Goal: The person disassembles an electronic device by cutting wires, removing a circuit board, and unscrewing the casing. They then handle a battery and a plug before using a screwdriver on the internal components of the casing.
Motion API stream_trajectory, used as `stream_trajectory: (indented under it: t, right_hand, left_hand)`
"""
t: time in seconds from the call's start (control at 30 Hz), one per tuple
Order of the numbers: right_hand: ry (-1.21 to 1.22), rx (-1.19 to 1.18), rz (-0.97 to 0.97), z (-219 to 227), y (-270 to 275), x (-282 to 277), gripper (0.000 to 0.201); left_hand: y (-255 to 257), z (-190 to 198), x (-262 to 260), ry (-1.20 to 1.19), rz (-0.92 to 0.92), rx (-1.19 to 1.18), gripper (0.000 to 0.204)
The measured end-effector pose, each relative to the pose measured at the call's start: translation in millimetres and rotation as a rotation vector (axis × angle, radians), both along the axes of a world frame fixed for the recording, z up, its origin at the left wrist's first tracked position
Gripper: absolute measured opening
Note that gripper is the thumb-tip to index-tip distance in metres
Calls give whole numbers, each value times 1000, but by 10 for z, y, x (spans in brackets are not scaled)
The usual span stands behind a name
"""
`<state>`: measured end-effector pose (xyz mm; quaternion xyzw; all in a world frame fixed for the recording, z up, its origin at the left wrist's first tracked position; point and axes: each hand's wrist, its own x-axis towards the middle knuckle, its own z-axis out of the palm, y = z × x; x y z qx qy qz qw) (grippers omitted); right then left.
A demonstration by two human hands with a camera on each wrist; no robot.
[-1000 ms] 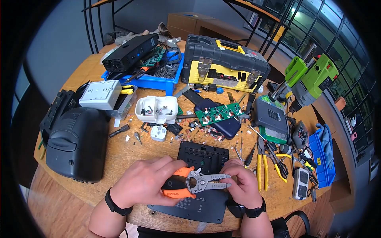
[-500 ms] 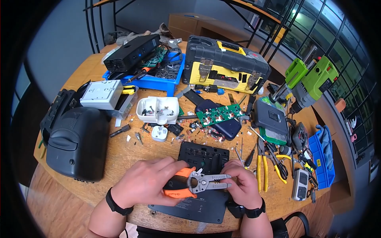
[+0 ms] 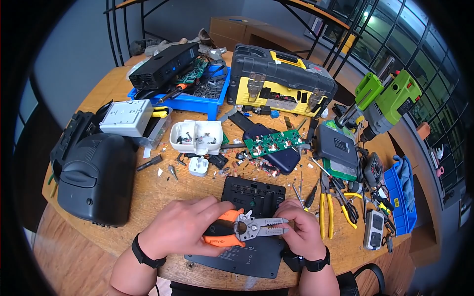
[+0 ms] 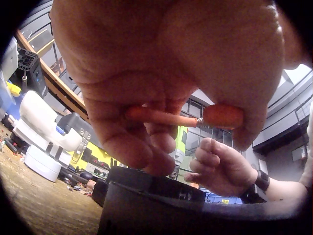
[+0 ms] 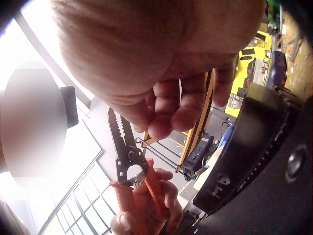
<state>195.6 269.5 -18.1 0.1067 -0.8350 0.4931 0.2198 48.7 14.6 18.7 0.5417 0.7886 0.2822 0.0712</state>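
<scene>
My left hand (image 3: 185,224) grips the orange-and-black handles of a wire stripper (image 3: 254,227). Its toothed metal jaws point right, with a narrow gap between them and the spring visible at the handles. Fingers and thumb of my right hand (image 3: 302,229) are curled close beside the jaw tips, which overlap the thumb in the head view. No object shows between those fingers; the inside of the curl is hidden. Beneath both hands lies a black plastic device housing (image 3: 242,261), recessed and slotted at its far end. In the right wrist view, the orange handles (image 5: 155,188) sit within left-hand fingers.
White divided container (image 3: 196,138), green circuit board (image 3: 274,142) and scattered scraps lie beyond the housing. Yellow-handled pliers (image 3: 327,207) and scissors (image 3: 349,209) are at right. A black-and-yellow toolbox (image 3: 281,81), blue tray (image 3: 190,104) and green drill (image 3: 392,101) stand farther back; a black plastic shell (image 3: 96,177) is left.
The wire stripper's jaws have drawn closer together as the left hand squeezes its handles. Both hands keep nearly the same place, and the head view has shifted very slightly.
</scene>
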Motion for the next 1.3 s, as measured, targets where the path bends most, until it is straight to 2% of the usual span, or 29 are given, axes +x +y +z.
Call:
stream_trajectory:
  t: [0.73, 1.3]
  right_hand:
    - [-27, 6, 20, -16, 21, 21, 17]
    - [8, -24, 26, -32, 4, 10, 16]
  left_hand:
    - [-20, -40, 11, 35, -4, -2, 63]
    - [0, -10, 5, 20, -5, 53, 67]
